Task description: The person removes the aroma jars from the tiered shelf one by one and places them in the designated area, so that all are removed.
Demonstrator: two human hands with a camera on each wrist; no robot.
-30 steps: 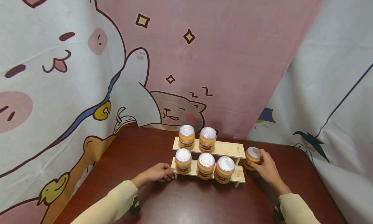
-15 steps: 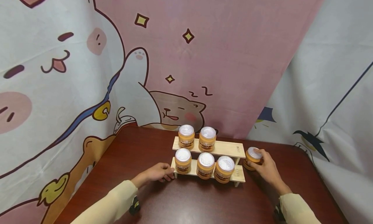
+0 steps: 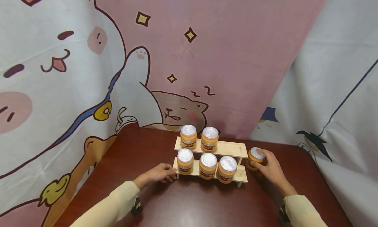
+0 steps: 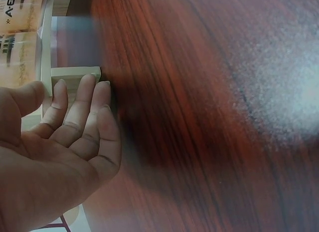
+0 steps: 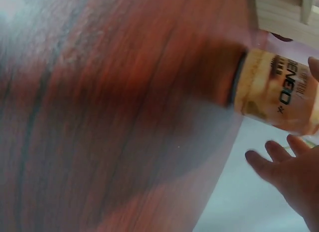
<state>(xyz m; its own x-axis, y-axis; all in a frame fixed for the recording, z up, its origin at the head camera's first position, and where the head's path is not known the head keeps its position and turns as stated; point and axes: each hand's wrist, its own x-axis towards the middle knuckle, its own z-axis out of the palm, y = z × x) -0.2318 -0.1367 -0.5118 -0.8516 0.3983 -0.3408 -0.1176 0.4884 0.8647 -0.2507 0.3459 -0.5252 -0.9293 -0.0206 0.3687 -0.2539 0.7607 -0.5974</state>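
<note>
The jar point(image 3: 255, 157) stands upright on the table point(image 3: 189, 204), just beside the right end of the rack point(image 3: 227, 150), and the right hand point(image 3: 270, 169) is on it: the fingers curl round its far side and over the white lid, the thumb on the near side. From the right wrist camera the jar point(image 5: 276, 92) shows its orange label and dark base, with the fingertips point(image 5: 279, 152) of that hand loosely bent beside it. The rack is a small wooden two-step stand. Its upper shelf carries two jars point(image 3: 199, 137) at the left, leaving bare wood to the right, nearest the held jar; its lower shelf carries three jars point(image 3: 207, 164) in a row. At the rack's left end rests the left hand point(image 3: 160, 173), fingers relaxed and only lightly bent, tips touching the wooden foot point(image 4: 75, 80) and gripping nothing. Both arms wear cream sleeves point(image 3: 109, 207). Behind the table hangs a pink cartoon-cat curtain point(image 3: 165, 56), and to the right a grey one point(image 3: 339, 82).
</note>
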